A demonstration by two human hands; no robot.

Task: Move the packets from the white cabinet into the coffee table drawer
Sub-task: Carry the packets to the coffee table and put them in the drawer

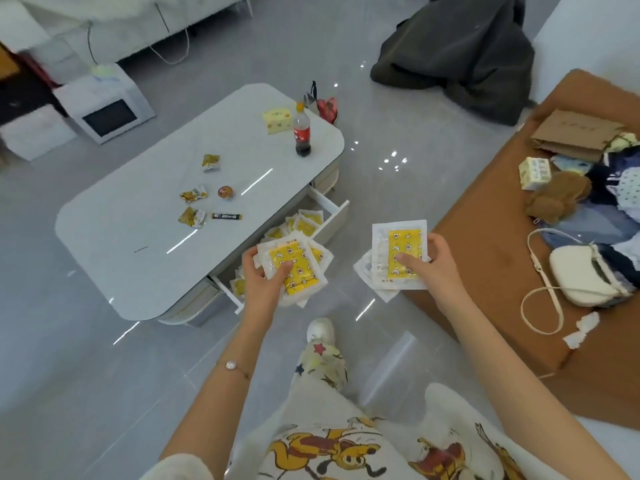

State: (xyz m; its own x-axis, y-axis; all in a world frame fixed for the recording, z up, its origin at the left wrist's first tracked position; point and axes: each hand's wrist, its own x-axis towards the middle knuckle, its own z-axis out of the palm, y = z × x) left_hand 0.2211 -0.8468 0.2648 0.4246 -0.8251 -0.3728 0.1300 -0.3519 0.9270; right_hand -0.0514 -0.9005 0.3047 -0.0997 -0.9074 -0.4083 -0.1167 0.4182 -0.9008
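My left hand (260,282) grips a stack of white packets with yellow star-patterned centres (294,268), held just above the open coffee table drawer (332,211). Several more such packets (304,225) lie inside the drawer. My right hand (429,266) holds a second stack of the same packets (398,252) to the right of the drawer, above the floor, thumb pressed on the top packet. The white coffee table (145,244) stretches away to the upper left. The white cabinet is not in view.
On the table top stand a cola bottle (302,133), a yellow pack (277,121), small snack packets (193,195) and a black sachet (227,216). A brown sofa (485,258) at right carries a white handbag (581,275), clothes and a paper bag. My leg and shoe (321,332) are below.
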